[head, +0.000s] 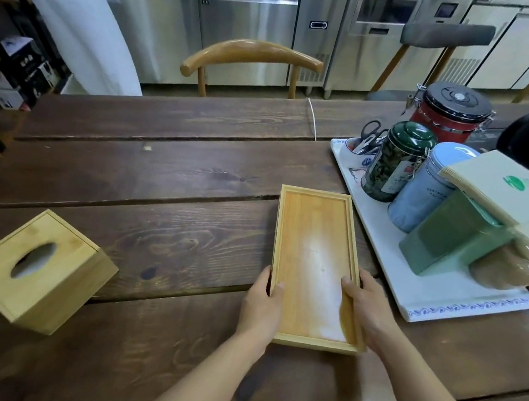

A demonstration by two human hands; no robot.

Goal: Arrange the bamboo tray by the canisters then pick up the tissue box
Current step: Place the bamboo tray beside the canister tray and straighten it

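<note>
**Head view: both hands on the bamboo tray, tissue box off to the left**

Head camera showed your left hand (pixel 263 299) and right hand (pixel 366 306) clasping the near end of the bamboo tray (pixel 314 260), one on each long side, thumbs hooked over the rim and onto the inner floor. The tray lay flat on the wooden table (pixel 166 157), empty, its long axis running away from you. Its far right corner sat just beside the left edge of the white tray (pixel 431 296) with the blue patterned border; whether the two touched, you could not tell.

On that white tray stood the canisters: a dark green tin (pixel 395 162) with a label too blurred to read, a pale blue tin (pixel 425 191) carrying small faint lettering that could not be made out, and a green square tin (pixel 450 240) topped by a stack of paper napkins (pixel 504 189) bearing a round green logo, illegible. A red canister (pixel 450 112) with a black clamp lid stood behind them on the table.

The tissue box (pixel 37 268), bamboo with an oval slot, rested well apart at your left, tilted askew near the table's near edge. Between it and the bamboo tray the planks lay open. A wooden chair (pixel 251 56) stood at the far edge.
</note>
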